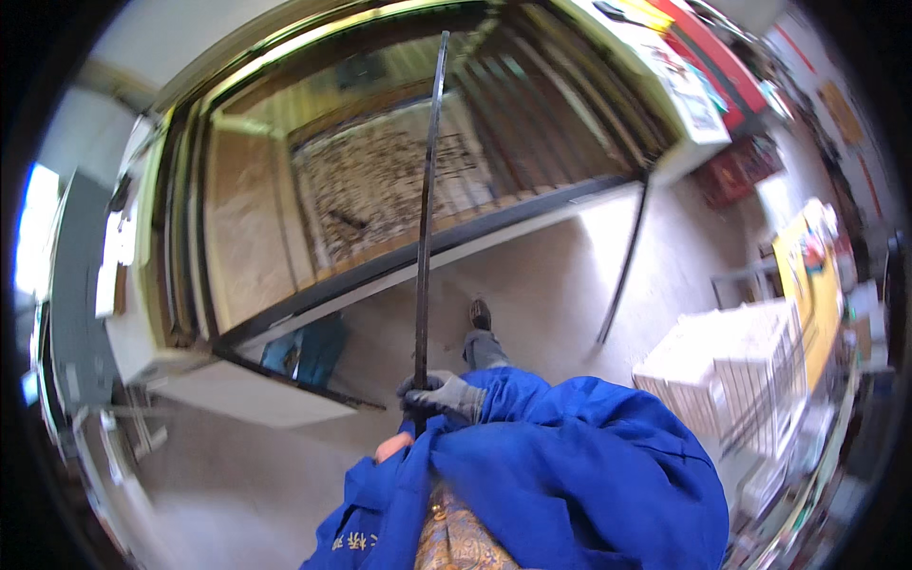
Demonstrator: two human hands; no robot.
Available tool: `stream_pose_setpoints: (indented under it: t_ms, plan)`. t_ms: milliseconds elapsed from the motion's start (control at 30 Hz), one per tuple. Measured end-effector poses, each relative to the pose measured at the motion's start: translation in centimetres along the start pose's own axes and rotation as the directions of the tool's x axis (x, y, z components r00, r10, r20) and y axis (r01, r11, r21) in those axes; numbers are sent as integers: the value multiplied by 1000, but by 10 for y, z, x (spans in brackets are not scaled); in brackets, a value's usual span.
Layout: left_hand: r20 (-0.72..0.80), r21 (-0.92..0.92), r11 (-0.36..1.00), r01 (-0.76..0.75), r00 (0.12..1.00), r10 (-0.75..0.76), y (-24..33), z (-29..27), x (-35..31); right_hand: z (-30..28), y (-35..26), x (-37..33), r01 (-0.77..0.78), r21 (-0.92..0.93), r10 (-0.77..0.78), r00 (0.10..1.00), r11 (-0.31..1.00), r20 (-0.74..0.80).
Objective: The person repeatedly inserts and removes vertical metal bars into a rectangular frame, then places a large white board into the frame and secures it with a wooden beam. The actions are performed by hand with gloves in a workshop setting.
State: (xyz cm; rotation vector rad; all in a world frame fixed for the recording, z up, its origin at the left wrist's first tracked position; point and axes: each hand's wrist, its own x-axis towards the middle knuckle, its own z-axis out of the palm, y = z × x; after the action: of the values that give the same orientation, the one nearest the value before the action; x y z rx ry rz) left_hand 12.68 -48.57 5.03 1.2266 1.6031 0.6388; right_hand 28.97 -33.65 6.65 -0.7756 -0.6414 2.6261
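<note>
A long, thin dark metal bar [429,190] stands up from in front of my body and reaches over the large frame ahead. My right hand [446,396], in a grey glove, is closed around its lower end. Of my left hand [392,446] only a patch of bare skin shows at the end of the blue sleeve, close below the bar's lower end; its fingers are hidden. Beyond the bar is a big rectangular machine bed [570,198] with a dark front rail. A speckled, pale board [389,176] lies inside it.
A dark rod [627,261] slants down from the bed's right corner to the floor. A white wire-sided crate [731,366] and a yellow-topped table [807,294] stand on the right. A teal object [309,350] is under the bed's left front. A grey cabinet [81,285] stands far left.
</note>
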Motion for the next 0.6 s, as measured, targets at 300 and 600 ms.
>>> stream_pose_setpoints:
  t_ms: [300,600]
  plan:
    - [-10,-151,975,-162,987,163,-4,44,-13,-11,36,-130,533,-88,-530,781,841,-331]
    - [280,-20,940,-340,901,332,93,178,55,-173,37,-488,385,-727,-492,-548,569,-676]
